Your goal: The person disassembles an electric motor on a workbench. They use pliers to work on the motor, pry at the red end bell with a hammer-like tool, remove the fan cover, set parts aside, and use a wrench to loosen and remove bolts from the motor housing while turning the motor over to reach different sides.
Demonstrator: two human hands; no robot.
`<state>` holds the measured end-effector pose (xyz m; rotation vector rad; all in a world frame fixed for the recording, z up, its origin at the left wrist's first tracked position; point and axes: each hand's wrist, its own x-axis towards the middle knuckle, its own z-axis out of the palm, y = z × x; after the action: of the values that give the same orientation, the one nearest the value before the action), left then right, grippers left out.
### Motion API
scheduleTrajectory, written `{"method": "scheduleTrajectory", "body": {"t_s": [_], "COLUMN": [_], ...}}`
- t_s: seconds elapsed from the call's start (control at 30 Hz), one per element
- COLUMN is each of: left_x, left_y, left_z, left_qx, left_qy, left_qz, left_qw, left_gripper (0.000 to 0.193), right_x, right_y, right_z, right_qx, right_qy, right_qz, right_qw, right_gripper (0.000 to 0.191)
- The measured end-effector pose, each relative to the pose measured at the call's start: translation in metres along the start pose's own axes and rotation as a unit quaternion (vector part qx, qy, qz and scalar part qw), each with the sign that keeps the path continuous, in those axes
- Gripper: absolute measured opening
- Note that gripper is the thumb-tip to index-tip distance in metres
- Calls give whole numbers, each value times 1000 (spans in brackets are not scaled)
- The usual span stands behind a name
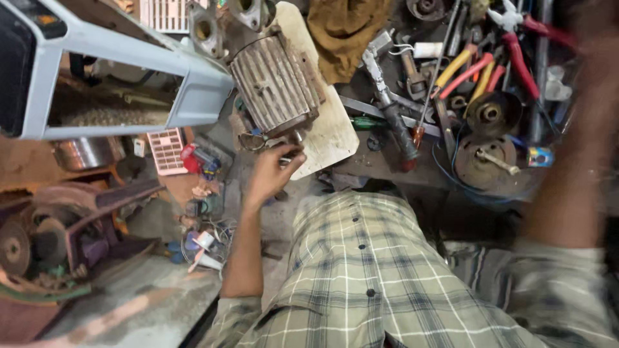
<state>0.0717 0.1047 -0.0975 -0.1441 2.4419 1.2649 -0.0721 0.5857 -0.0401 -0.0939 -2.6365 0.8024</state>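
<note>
Left hand (269, 173) grips the shaft end of ribbed motor (276, 84).

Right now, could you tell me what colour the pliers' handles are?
Red pliers, clearest in the head view.

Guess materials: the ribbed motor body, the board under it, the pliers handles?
Ribbed motor body: looks like cast metal, dull grey-brown with rusty, grimy fins. Board: probably wood or plywood, pale, matte, worn edges. Pliers handles: plastic or rubber sleeves, glossy red and yellow. Left hand grips at the motor's end.
</note>
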Motion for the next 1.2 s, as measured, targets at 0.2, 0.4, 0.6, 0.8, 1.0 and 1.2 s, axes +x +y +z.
{"method": "scheduleTrajectory", "body": {"t_s": [0.2,0.4,0.6,0.8,1.0,1.2], "left_x": [3,46,59,68,71,72], "left_y": [47,57,42,31,27,26], "left_z": [-59,-83,-88,-92,-90,-90], "left_qx": [-117,46,1,-22,-56,-37], "left_qy": [99,241,192,162,142,153], "left_qz": [185,339,350,368,363,368], "left_qw": [971,908,917,915,919,917], "left_gripper": [20,42,43,44,45,48], "right_x": [-157,-172,-190,-202,-203,-206], "right_y": [-160,-233,-249,-251,-260,-260], "right_z": [130,162,172,184,186,188], "right_qx": [282,298,245,230,229,212], "right_qy": [-46,24,100,123,137,144], "right_qz": [-42,40,62,112,107,106], "right_qw": [958,953,962,959,958,961], "right_gripper": [16,16,16,15,15,13]}}
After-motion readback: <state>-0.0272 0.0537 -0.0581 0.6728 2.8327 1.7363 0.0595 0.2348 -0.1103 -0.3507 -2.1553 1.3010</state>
